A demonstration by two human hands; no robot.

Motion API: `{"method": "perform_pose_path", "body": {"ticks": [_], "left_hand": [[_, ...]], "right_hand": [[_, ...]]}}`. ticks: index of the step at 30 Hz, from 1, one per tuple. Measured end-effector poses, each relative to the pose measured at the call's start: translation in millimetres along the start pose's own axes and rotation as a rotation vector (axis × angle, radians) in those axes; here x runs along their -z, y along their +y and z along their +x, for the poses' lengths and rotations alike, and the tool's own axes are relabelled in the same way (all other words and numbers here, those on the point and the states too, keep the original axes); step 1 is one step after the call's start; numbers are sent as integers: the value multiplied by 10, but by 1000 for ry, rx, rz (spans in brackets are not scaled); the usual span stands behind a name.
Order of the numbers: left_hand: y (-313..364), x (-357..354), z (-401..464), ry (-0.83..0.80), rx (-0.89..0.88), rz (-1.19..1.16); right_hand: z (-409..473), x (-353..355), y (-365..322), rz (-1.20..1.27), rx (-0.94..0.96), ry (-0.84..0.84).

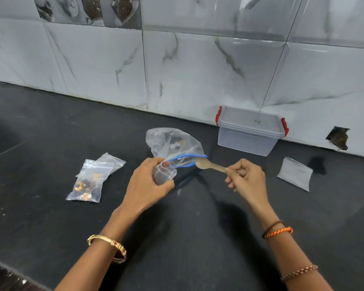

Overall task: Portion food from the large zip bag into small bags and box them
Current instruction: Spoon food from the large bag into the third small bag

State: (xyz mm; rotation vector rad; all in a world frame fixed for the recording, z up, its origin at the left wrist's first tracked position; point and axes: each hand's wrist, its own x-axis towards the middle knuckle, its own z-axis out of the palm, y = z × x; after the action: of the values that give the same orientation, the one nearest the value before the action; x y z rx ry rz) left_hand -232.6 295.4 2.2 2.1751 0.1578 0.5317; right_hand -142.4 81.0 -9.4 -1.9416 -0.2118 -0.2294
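Note:
The large clear zip bag with a blue zip strip lies on the black counter, a little food left inside. My left hand grips a small clear bag held open just in front of the big bag's mouth. My right hand pinches the handle of a spoon, its bowl at the blue zip opening. A small bag filled with nuts lies to the left, overlapping another small bag behind it. An empty small bag lies to the right.
A clear plastic box with red clips and its lid on stands against the tiled wall at the back right. A hole in the wall tile is further right. The counter's near edge runs along the bottom left.

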Motion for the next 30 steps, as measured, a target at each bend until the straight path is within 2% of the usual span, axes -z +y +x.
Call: {"method": "perform_pose_path", "body": {"ticks": [3,5,7,9,12,15,19,25,30], "left_hand": [[-22,-10,7,-11,0,38],[-33,-7,28,-35,59,43],[-43,-2,60,-89,132,45],[-70,-2,101,-117,150,4],[-36,-5,154,-93,148,-85],[-75,7,194,-107,168,-124],[-218,69,197,-106,221,-193],[-310,194,97,-295,210,-298],[-228,370,238,-235,132,-529]], "right_hand": [[-46,-164,4,-129,121,17],[-66,-256,-26,-282,322,30],[-62,-347,-47,-554,561,75],[-42,-495,-82,-753,711,125],[58,-724,-75,-808,833,183],[169,-915,-37,-842,830,195],[211,-1029,40,-980,687,110],[30,-1016,18,-1102,633,198],[18,-1025,-104,-1118,615,243]]}}
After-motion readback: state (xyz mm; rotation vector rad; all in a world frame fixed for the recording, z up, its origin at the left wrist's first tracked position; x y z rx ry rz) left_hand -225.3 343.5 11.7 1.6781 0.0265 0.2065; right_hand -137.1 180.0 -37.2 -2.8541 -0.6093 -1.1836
